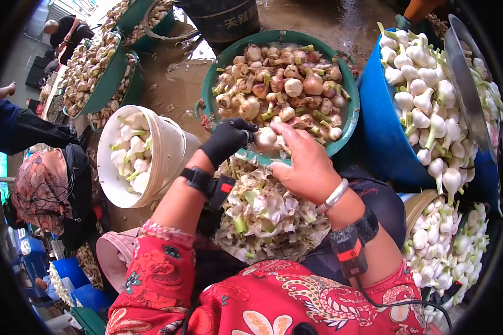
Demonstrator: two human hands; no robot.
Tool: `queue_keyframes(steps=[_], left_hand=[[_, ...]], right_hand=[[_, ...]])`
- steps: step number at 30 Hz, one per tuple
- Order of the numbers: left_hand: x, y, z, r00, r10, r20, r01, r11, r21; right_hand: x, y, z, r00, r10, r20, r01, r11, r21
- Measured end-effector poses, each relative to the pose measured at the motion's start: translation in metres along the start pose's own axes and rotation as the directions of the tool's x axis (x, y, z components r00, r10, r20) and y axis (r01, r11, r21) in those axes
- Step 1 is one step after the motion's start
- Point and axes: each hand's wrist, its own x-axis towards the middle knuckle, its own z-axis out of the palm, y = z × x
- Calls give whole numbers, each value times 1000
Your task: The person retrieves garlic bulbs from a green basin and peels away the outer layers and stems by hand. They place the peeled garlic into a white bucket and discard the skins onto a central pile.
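At mid-frame a pale garlic bulb (265, 137) is pinched between the fingers of the black-gloved left hand (227, 140) and the curled fingers of the bare right hand (304, 162), above the near rim of the round green plastic basin (206, 89). That basin is heaped with unpeeled bulbs, so much appears left; peeled white bulbs are collected in the white plastic bucket (170, 148) at left and blue plastic tub (383, 134) at right.

Red paisley-print fabric sleeves (162, 279) at lower frame; black knit glove (227, 139) on left hand (222, 148); silver metal bangle (335, 195); black strapped wrist sensors (349, 245), cabled.
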Motion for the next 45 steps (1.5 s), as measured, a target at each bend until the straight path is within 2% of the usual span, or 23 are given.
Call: queue_keyframes(steps=[2,3,4,6,8,9,12,16,19,22,24,25,27,31,34,36,37,38,39,40,42,44,45], left_hand=[[-41,43,-18,990,-16,140,52,965,-256],[-64,58,-22,989,7,147,42,943,-329],[-84,69,-25,988,32,150,31,917,-398],[-112,71,-25,990,78,115,-24,911,-412],[-127,66,-15,989,128,-80,-146,686,-712],[-127,60,-11,989,129,-78,-140,597,-790],[-125,56,-3,982,133,-135,-189,634,-749],[-116,49,-5,977,117,-180,-208,727,-654],[-119,57,-6,975,153,-159,-220,658,-720],[-119,56,-9,974,157,-162,-226,650,-725],[-118,52,-12,883,421,-209,-459,868,-190],[-118,53,-11,883,421,-208,-459,868,-189],[-120,56,-7,969,198,-146,-243,687,-684],[-119,58,-4,995,66,-73,-99,670,-736],[-118,53,-6,990,27,-138,-110,759,-642],[-121,49,-8,979,84,-185,-160,880,-446],[-127,60,-8,969,70,-238,-126,965,-230],[-125,52,-9,969,63,-238,-120,965,-232],[-118,39,-11,880,385,-278,-361,923,136],[-116,37,-11,717,670,-194,-524,701,483],[-119,35,-8,732,656,-185,-515,711,479],[-122,34,-9,825,536,-181,-493,838,235],[-123,37,-9,823,538,-183,-494,837,235]], right_hand=[[2,4,12,980,-51,-193,99,964,245],[4,5,17,992,-50,-117,88,936,340],[4,-10,8,996,21,90,-80,688,721],[1,-16,11,985,-44,165,-121,500,858],[-1,-21,20,996,-62,72,-30,517,855],[-2,-23,24,998,-67,-16,49,533,845],[-1,-25,30,987,-116,-113,162,654,739],[-1,-25,31,991,-94,-91,130,605,786],[1,-25,27,996,61,72,-86,273,958],[2,-22,29,994,62,93,-104,201,974],[1,-22,29,997,54,59,-71,259,963],[0,-22,28,999,45,23,-36,316,948],[-1,-25,28,1000,29,2,-12,354,935],[-3,-21,30,999,-24,27,-16,389,921],[-3,-19,30,986,57,160,-169,271,947],[-3,-15,30,986,73,151,-165,274,948],[1,-9,25,924,-23,382,-379,79,922],[3,-7,22,808,-161,567,-584,-92,806],[2,-7,24,757,-224,613,-641,-76,764],[3,-5,23,755,-223,617,-644,-75,761],[4,0,21,663,-265,700,-738,-78,670],[0,-3,23,650,-259,714,-754,-102,649],[-2,-7,22,753,-166,637,-655,-97,750]])
